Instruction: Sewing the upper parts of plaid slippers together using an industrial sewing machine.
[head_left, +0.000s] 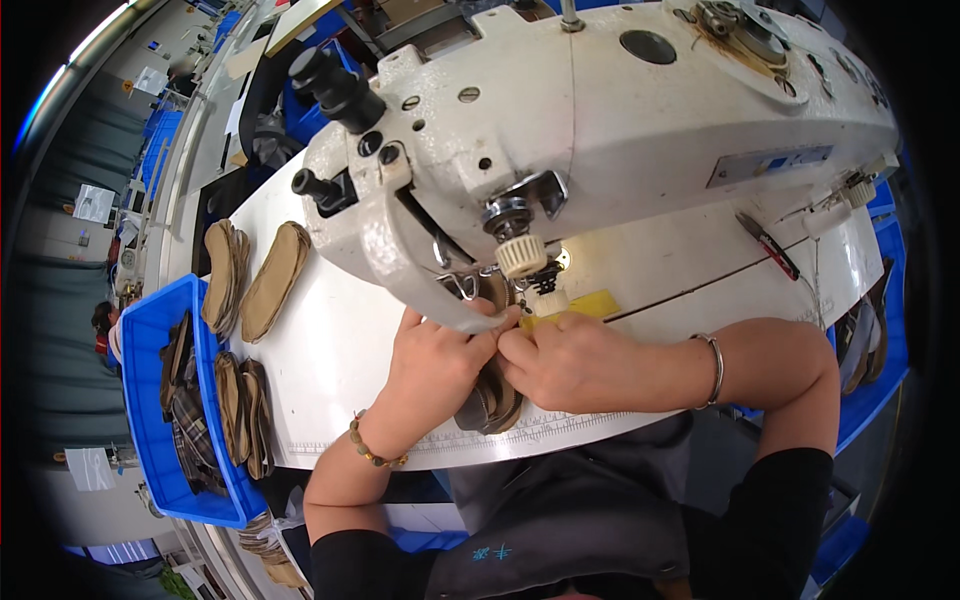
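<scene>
A brown fabric piece, shaped like a shoe upper (492, 402), lies under the head of a white sewing machine (620, 130). My left hand (435, 362) is closed on its left edge, the fingers bent close to the presser foot. From the right, my right hand (585, 362) pinches the same piece, its fingertips almost meeting those of the left. The machine's curved white guard (400, 260) and my fingers hide the needle and part of the fabric. A yellow strip (590, 304) lies on the machine bed just beyond my right hand.
Stacked brown fabric pieces (272, 280) lie on the white table (330, 400) at the left. Beside them a blue bin (140, 400) holds dark and plaid pieces. Red-and-black thread snips (768, 246) rest at the right. Another blue bin (880, 390) stands beyond the right edge.
</scene>
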